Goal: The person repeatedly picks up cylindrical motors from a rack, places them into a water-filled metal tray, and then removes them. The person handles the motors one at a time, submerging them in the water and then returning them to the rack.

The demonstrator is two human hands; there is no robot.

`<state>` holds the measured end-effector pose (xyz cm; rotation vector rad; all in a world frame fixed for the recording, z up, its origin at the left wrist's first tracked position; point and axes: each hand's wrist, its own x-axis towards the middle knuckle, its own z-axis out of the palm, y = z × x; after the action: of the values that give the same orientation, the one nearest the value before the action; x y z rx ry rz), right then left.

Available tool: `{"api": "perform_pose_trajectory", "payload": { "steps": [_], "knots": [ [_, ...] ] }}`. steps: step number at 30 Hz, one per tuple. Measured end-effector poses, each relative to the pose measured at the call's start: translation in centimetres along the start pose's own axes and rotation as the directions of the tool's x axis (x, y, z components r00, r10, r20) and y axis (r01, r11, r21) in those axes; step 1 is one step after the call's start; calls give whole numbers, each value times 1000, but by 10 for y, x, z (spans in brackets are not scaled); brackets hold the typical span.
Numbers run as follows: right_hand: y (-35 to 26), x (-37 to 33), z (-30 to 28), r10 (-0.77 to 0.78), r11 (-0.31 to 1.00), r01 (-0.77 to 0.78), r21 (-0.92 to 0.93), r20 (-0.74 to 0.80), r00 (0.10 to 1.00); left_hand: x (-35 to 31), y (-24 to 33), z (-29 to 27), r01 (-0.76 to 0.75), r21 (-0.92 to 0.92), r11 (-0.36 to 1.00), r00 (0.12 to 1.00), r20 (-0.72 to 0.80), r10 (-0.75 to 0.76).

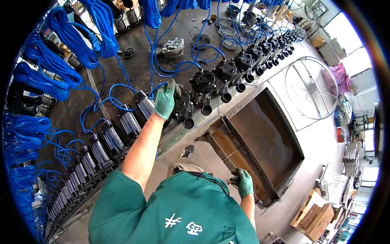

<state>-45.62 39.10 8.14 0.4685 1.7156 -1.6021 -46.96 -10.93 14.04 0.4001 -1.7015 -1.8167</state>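
My left hand (165, 101), in a green work glove with dark fingertips, is closed at the near black-topped submersible pump (181, 106) in the row along the bench edge. Its fingers curl over the pump's side, and the exact grip is partly hidden. Blue cable (152, 92) passes right behind this hand. A silver pump body (144, 103) lies just left of it. Lower and to the right, my gloved right hand (244, 184) hangs empty, its fingers loosely apart. Below it is the edge of a metal water tank (273, 138).
More black-topped pumps (243, 62) line the bench rightward; silver pump bodies (109, 136) line it leftward. Coiled blue cables (53, 63) hang at the left. Scissors (128, 53) and a foil-lined bowl (173, 48) lie on the bench (134, 71). A round wire fan guard (311, 87) and cardboard boxes (313, 215) stand rightward.
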Motion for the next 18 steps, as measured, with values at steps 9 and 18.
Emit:
{"api": "perform_pose_trajectory", "payload": {
  "steps": [9,18],
  "knots": [
    [-16,5,31,-162,979,180,-98,173,972,-112,95,132,131,-170,977,986,129,-110],
    [-25,-38,-41,-311,937,227,-264,-343,886,-133,-19,199,493,-89,866,832,341,-438]
  ]
}}
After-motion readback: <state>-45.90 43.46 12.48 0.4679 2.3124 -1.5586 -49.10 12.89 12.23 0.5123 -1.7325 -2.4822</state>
